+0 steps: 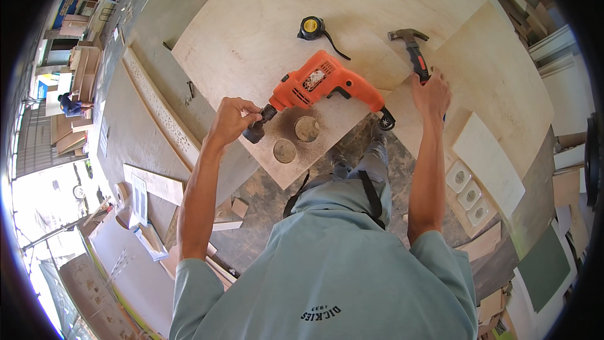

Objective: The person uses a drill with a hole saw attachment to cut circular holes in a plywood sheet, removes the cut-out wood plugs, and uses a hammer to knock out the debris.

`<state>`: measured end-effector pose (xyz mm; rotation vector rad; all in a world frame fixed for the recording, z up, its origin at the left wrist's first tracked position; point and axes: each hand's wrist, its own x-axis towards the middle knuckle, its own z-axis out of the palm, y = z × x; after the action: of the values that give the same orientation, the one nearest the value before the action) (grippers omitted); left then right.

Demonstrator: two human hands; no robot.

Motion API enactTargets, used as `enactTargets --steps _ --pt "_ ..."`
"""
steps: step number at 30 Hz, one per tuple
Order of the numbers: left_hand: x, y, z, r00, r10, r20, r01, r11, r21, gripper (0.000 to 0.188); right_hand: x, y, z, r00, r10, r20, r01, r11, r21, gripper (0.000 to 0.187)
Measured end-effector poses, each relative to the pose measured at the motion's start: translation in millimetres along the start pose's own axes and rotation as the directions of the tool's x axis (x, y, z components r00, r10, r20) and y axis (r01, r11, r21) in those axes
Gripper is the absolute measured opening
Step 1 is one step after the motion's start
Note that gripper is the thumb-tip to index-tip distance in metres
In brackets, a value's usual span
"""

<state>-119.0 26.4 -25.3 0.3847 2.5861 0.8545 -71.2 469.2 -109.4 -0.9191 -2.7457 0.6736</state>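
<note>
An orange corded drill (318,82) lies on its side on a pale plywood sheet (251,44). My left hand (231,123) is closed at the drill's front end, fingers pinching near the chuck (268,112). A dark hole saw (254,132) sits at that end, partly behind my fingers. To the right, my right hand (432,94) is closed round the lower handle of a claw hammer (415,53), its head pointing away from me. A small blue bit shows beside that wrist; I cannot tell what it is. Two round cut-outs (307,129) mark the sheet's near corner, with sawdust around.
A black and yellow tape measure (311,28) lies beyond the drill. On the right, a wooden strip with several round white fittings (469,195) rests by a white board (489,162). A long curved wooden piece (157,107) lies left. A person (74,106) works far left.
</note>
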Motion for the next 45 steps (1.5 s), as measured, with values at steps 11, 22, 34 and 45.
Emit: enactTargets --steps 11,22,34,45 --pt "2.3 7.2 0.7 0.998 0.069 0.015 -0.069 0.997 0.04 0.016 55.4 10.4 -7.5 0.963 0.054 0.264 -0.132 0.948 0.289 0.056" --pt "-1.0 -8.9 1.9 1.0 0.022 -0.012 -0.022 1.0 -0.013 0.017 -147.0 -117.0 -27.4 0.799 -0.276 0.534 -0.372 0.47 0.8 0.032" --pt "0.0 -11.8 -0.3 0.995 0.096 -0.001 -0.096 0.995 -0.016 0.013 -184.6 -159.5 36.4 0.789 -0.429 0.44 -0.017 0.701 0.713 0.043" --pt "-2.7 -21.2 1.9 0.997 0.08 0.004 -0.079 0.986 -0.149 0.018 -197.5 -164.6 33.5 0.904 -0.298 0.308 -0.091 0.568 0.818 0.041"
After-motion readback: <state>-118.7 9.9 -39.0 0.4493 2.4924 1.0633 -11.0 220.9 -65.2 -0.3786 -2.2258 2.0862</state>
